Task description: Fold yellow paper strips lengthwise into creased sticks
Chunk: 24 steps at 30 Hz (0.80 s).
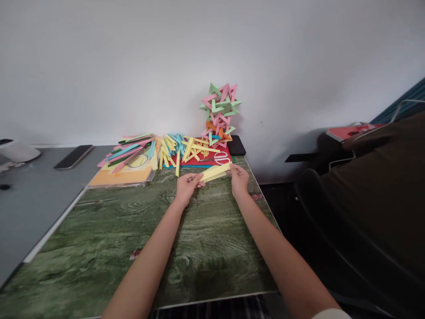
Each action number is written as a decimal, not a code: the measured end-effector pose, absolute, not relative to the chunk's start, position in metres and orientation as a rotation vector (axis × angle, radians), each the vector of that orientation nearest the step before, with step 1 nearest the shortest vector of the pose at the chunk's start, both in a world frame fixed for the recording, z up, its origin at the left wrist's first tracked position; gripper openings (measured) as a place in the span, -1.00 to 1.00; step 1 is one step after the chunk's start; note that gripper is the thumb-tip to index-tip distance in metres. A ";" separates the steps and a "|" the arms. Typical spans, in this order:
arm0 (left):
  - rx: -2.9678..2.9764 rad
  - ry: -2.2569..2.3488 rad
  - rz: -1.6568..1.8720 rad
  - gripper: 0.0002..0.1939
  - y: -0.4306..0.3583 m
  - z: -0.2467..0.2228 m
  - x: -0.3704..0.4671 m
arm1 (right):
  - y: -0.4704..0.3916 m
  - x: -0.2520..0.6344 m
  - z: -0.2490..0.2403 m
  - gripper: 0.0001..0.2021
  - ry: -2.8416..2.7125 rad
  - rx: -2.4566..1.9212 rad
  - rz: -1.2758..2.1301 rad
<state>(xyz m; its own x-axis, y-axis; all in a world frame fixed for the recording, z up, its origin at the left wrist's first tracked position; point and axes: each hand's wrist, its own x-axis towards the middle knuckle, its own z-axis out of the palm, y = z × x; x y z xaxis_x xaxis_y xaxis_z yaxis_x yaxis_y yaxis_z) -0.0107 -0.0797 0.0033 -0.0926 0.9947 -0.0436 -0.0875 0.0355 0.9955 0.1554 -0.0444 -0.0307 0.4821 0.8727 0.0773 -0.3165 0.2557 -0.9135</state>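
A yellow paper strip (pixel 215 172) stretches between my two hands, over the far part of the green wood-patterned table (pixel 199 248). My left hand (pixel 189 186) pinches its left end between thumb and fingers. At the other end, my right hand (pixel 239 179) has closed on the strip's right tip. The paper looks creased lengthwise. Just beyond it lie white-handled scissors (pixel 223 158) on red paper (pixel 192 162). Yellow folded strips (pixel 191 148) are heaped beside the scissors, with light-blue ones (pixel 177 144) among them.
A tower of pink, green and orange paper stars (pixel 222 110) stands against the wall. A black phone (pixel 236 145) lies beside it. Coloured strips (pixel 128 153) rest on orange paper (pixel 119 177) at the left. Another phone (pixel 73 157) is on the grey table (pixel 33 199). A dark chair (pixel 332 235) stands right.
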 end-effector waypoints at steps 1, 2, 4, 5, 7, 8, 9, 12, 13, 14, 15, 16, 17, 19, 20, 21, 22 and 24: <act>1.053 1.211 1.277 -0.70 -0.079 0.003 -0.011 | -0.045 0.156 -0.031 -0.69 -0.693 -1.016 0.880; 1.035 1.192 1.266 -0.70 -0.078 0.002 -0.012 | -0.045 0.156 -0.030 -0.68 -0.719 -1.038 0.851; 1.015 1.179 1.225 -0.71 -0.075 0.001 -0.012 | -0.048 0.157 -0.028 -0.68 -0.784 -1.115 0.710; 1.012 1.182 1.195 -0.72 -0.074 0.001 -0.011 | -0.050 0.158 -0.026 -0.68 -0.823 -1.171 0.594; 1.015 1.202 1.132 -0.74 -0.072 0.002 -0.011 | -0.057 0.156 -0.021 -0.70 -0.914 -1.306 0.280; 1.017 1.209 1.105 -0.75 -0.072 0.003 -0.010 | -0.061 0.155 -0.018 -0.72 -0.988 -1.360 0.148; 1.016 1.211 1.085 -0.76 -0.071 0.004 -0.010 | -0.065 0.152 -0.015 -0.77 -1.099 -1.381 0.064; 1.015 1.185 1.051 -0.76 -0.071 0.009 -0.011 | -0.075 0.142 -0.006 -0.85 -1.579 -1.263 -0.002; 1.016 1.177 1.049 -0.75 -0.071 0.010 -0.011 | -0.078 0.139 -0.004 -0.85 -1.698 -1.215 -0.007; 1.023 1.168 1.044 -0.74 -0.070 0.012 -0.011 | -0.079 0.136 -0.003 -0.84 -1.785 -1.180 -0.007; 1.037 1.162 1.036 -0.73 -0.068 0.014 -0.011 | -0.079 0.134 -0.002 -0.83 -1.837 -1.152 -0.010; 1.058 1.160 1.040 -0.72 -0.065 0.015 -0.011 | -0.078 0.133 -0.002 -0.82 -1.869 -1.139 -0.009; 1.082 1.152 1.054 -0.71 -0.061 0.017 -0.010 | -0.076 0.132 -0.002 -0.81 -1.889 -1.131 -0.011; 1.145 1.136 1.058 -0.70 -0.052 0.019 -0.009 | -0.068 0.132 -0.003 -0.80 -1.903 -1.130 -0.026; 1.171 1.130 1.068 -0.69 -0.046 0.019 -0.009 | -0.062 0.132 -0.004 -0.80 -1.908 -1.131 -0.040; 1.186 1.126 1.080 -0.68 -0.040 0.018 -0.009 | -0.055 0.132 -0.004 -0.81 -1.909 -1.135 -0.056; 1.187 1.120 1.092 -0.68 -0.034 0.017 -0.010 | -0.048 0.131 -0.005 -0.82 -1.914 -1.138 -0.071; 1.180 1.101 1.120 -0.68 -0.024 0.013 -0.012 | -0.037 0.129 -0.006 -0.83 -1.946 -1.138 -0.078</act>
<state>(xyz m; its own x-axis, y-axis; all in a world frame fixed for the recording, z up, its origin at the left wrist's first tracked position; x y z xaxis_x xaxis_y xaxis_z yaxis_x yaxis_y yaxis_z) -0.0122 -0.0241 0.0129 0.1155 0.9924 -0.0435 -0.0603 0.0507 0.9969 0.1285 -0.0366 -0.0055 -0.2166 0.6841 0.6965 0.7373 0.5822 -0.3425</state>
